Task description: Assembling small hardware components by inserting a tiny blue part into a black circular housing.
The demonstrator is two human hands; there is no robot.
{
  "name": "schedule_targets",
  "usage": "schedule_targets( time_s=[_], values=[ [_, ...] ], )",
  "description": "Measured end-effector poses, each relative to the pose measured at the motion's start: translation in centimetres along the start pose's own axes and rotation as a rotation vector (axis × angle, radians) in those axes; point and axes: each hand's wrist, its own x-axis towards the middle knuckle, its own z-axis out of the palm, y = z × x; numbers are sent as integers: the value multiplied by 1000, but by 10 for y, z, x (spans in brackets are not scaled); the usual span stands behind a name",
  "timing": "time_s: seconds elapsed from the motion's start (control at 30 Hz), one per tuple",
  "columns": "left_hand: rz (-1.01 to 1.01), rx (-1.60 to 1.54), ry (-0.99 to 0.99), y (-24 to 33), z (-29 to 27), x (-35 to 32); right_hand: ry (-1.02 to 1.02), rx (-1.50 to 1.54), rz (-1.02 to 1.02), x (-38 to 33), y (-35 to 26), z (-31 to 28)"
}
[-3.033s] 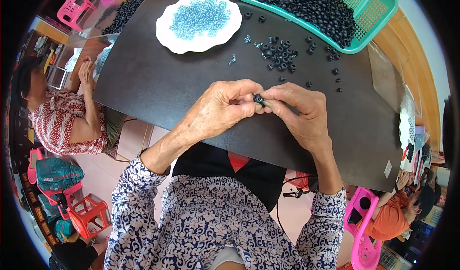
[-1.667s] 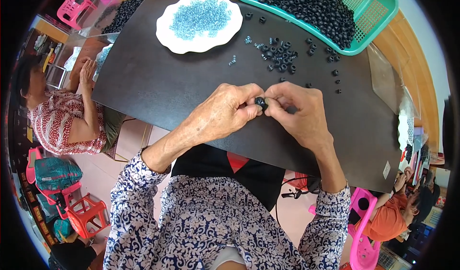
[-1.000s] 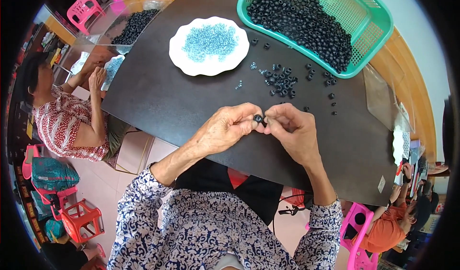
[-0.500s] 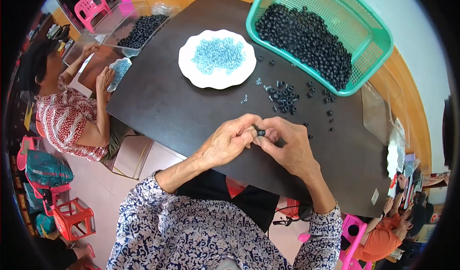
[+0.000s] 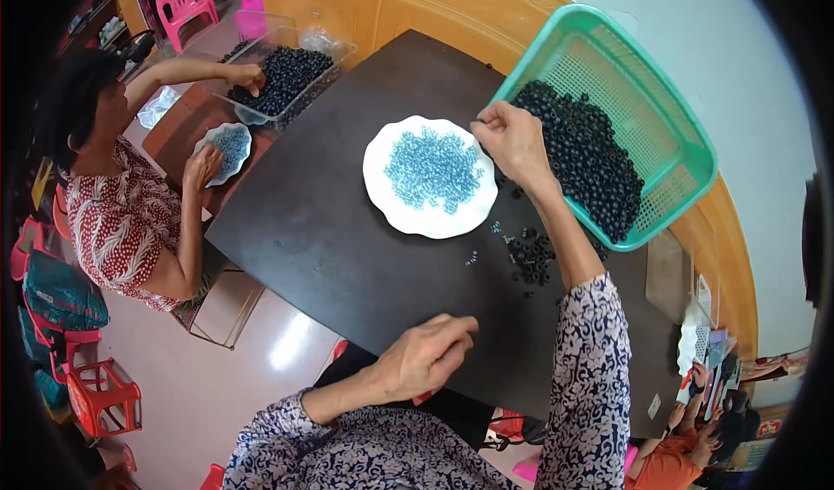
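My right hand (image 5: 514, 142) is raised between the white scalloped plate (image 5: 387, 196) and the green basket (image 5: 695, 173), fingertips pinched together; whatever they hold is too small to make out. On the plate lies a spread of small pale blue pieces (image 5: 432, 168) that look like coil springs. My left hand (image 5: 427, 355) hovers at the table's near edge with fingers curled and pressed together, their contents hidden. Many small black cylindrical parts (image 5: 582, 160) fill part of the basket. Below my right forearm is a loose cluster of black parts (image 5: 530, 255), with a few springs beside it.
Across the dark table (image 5: 321, 255) to the left, a seated person (image 5: 130, 203) reaches into a clear bin (image 5: 291, 82) of black parts and touches a smaller plate (image 5: 230, 151). Pink chairs and a red stool (image 5: 104, 394) stand around. Another person in orange (image 5: 673, 460) sits far right.
My hands have parted from around a small black part. The right moved up beside the plate and basket; the left drew back toward me. The other person's hand went into the clear bin.
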Motion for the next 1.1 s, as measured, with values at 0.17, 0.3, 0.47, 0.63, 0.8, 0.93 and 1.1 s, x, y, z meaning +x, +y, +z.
schedule_targets(
  time_s=[0.17,0.3,0.47,0.63,0.8,0.93,1.1],
  values=[
    [-28,-41,-20,7,-5,-1,-13,-51,22,32,6,20],
    [68,-78,-27,-5,-2,-1,-88,-156,15,50,6,34],
    [130,-75,-13,-15,1,0,-132,-144,-7,53,4,45],
    [115,-115,-21,-15,-2,1,-251,61,21,40,-16,46],
    [154,-125,-36,-20,1,1,-211,-125,-272,30,-1,49],
    [165,-128,-23,-22,2,-1,-251,-107,-298,19,0,49],
    [115,-101,-18,-18,1,0,-241,-29,-134,19,0,42]
  ],
)
